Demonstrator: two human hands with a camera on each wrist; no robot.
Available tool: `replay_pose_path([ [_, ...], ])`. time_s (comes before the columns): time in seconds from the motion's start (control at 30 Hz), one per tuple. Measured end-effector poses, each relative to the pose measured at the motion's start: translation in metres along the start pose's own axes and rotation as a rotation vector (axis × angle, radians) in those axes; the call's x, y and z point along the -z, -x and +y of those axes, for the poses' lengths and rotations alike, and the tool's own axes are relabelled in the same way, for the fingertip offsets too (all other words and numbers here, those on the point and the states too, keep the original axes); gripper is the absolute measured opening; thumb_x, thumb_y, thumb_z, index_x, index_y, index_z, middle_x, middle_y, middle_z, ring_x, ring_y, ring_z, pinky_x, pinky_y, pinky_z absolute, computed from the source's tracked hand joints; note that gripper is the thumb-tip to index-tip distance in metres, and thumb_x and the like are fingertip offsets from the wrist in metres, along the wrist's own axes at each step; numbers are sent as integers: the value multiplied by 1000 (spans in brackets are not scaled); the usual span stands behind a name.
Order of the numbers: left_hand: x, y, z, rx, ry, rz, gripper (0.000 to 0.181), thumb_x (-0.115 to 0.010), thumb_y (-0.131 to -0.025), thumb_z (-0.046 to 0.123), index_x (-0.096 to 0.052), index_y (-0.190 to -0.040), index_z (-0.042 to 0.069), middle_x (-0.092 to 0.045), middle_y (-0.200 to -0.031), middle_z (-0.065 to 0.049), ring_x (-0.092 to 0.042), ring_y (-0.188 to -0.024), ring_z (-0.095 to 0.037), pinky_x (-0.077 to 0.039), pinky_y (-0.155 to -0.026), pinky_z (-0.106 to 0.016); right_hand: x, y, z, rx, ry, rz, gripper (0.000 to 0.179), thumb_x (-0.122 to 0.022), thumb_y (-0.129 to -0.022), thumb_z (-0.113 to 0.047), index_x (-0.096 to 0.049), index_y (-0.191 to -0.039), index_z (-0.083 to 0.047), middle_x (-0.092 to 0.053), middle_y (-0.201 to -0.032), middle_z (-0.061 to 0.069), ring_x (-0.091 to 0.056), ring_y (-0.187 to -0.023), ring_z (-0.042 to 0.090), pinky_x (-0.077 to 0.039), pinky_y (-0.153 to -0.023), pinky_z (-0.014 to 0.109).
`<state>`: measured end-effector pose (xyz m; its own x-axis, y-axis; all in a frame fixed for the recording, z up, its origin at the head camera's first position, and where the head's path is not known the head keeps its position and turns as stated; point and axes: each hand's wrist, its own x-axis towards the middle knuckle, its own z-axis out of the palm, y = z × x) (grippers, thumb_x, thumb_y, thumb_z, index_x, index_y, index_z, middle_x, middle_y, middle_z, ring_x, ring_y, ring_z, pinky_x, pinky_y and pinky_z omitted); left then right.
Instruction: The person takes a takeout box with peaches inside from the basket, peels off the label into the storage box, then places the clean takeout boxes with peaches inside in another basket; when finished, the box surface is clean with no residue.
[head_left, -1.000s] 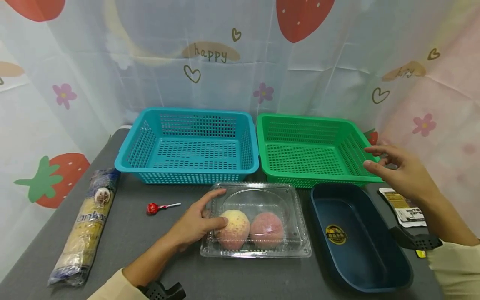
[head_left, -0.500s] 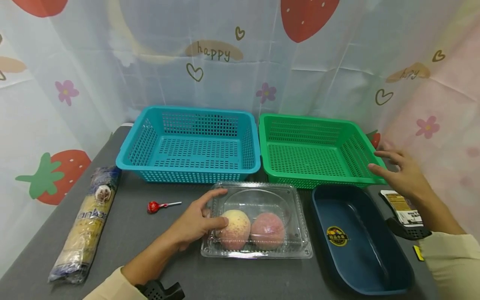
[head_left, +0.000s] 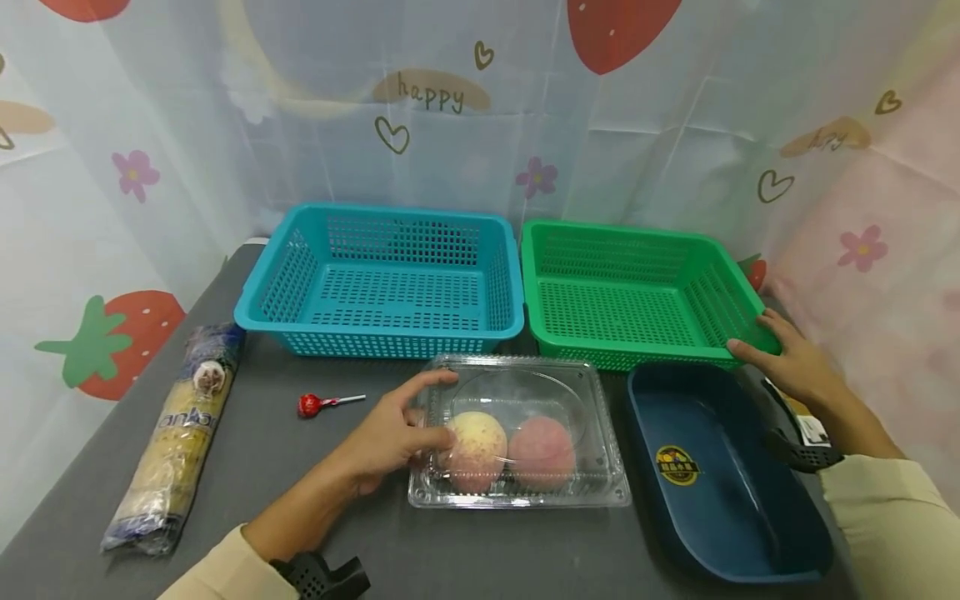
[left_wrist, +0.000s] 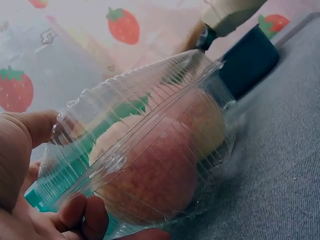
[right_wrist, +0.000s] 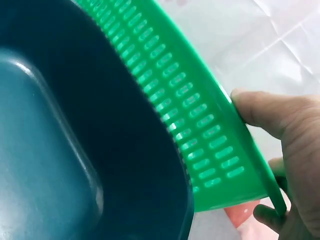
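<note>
My left hand [head_left: 386, 442] grips the left side of a clear plastic clamshell box [head_left: 600, 433] on the table. Inside it lie two peaches, one pale yellow and pink [head_left: 477, 450], one pinker [head_left: 542, 454]. In the left wrist view, my thumb is at the lid's edge, with fingertips [left_wrist: 95, 215] along the box's lower side. My right hand [head_left: 802, 371] holds the near right corner of a green perforated basket [head_left: 645, 350]. The right wrist view shows the thumb [right_wrist: 260, 110] against its rim [right_wrist: 232, 105], other fingers curled below the edge.
A turquoise basket [head_left: 378, 329] stands beside the green one. A dark blue tub [head_left: 727, 492] is under my right forearm, partly covering a packet [head_left: 813, 429]. Left on the grey table [head_left: 285, 467] lie a red lollipop [head_left: 309, 406] and a long wrapped pack [head_left: 176, 433].
My right hand has come down from above the green basket's right end and taken hold of its rim. My left hand has stayed on the box.
</note>
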<state>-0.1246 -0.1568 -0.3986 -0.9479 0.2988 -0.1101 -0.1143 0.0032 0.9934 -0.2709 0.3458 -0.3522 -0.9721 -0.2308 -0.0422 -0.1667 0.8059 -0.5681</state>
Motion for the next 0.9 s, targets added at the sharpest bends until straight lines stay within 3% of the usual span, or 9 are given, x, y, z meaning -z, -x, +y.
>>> replay_pose_path([
  [0.2, 2, 2, 7, -11, 56, -11, 72, -69, -81, -3, -41, -144, 16, -60, -64, -11, -53, -55, -16, -43, -48, -29, -1, -3, -3, -10, 1, -35, 84, -47, -99, -44, -5, -151, 6, 9, -157, 22, -6, -133, 60, -14, -95, 76],
  [0.43, 10, 10, 27, -2, 29, 17, 69, -69, -83, 1, -41, -144, 18, -56, -66, -9, -43, -57, -18, -39, -50, -31, -1, -3, -5, 8, -14, -48, 84, -48, -99, -44, -5, -151, 7, 10, -157, 22, 0, -136, 56, -11, -97, 75],
  [0.73, 17, 21, 48, 28, 13, -30, 71, -71, -84, 4, -39, -145, 18, -61, -71, -12, -53, -64, -18, -40, -52, -32, 3, 0, -3, 19, -7, -46, 85, -49, -99, -42, -4, -150, 8, 9, -156, 25, 0, -136, 55, -10, -97, 75],
  [0.9, 19, 22, 67, 42, 34, -30, 71, -69, -85, 3, -37, -146, 19, -58, -70, -8, -49, -67, -17, -39, -53, -33, 4, 0, -3, 16, 13, -50, 86, -49, -98, -44, -4, -150, 8, 9, -156, 25, -1, -136, 56, -10, -97, 75],
])
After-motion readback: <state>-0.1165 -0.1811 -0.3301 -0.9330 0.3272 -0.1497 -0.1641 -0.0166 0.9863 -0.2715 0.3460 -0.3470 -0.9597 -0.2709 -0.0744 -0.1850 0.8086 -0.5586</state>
